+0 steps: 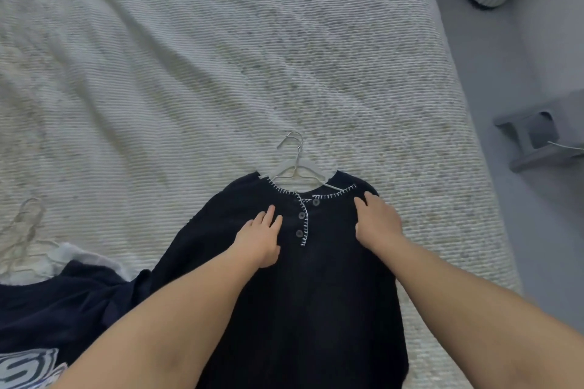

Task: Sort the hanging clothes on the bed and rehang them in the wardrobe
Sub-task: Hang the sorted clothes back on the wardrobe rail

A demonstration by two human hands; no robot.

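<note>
Here we press both hands flat on the dark top (303,278) lying on the bed (189,73), left hand (259,238) beside its buttons, right hand (377,226) below the collar, fingers spread, likely smoothing it; its hanger (297,167) pokes out above.

A top (316,294) on a hanger (298,167) lies on the bed (189,57), low in the frame's centre. Another garment (63,303) lies at lower left. The left hand (259,240) and right hand (377,224) rest on the top's chest. A stool (537,136) stands on the floor at right.
</note>
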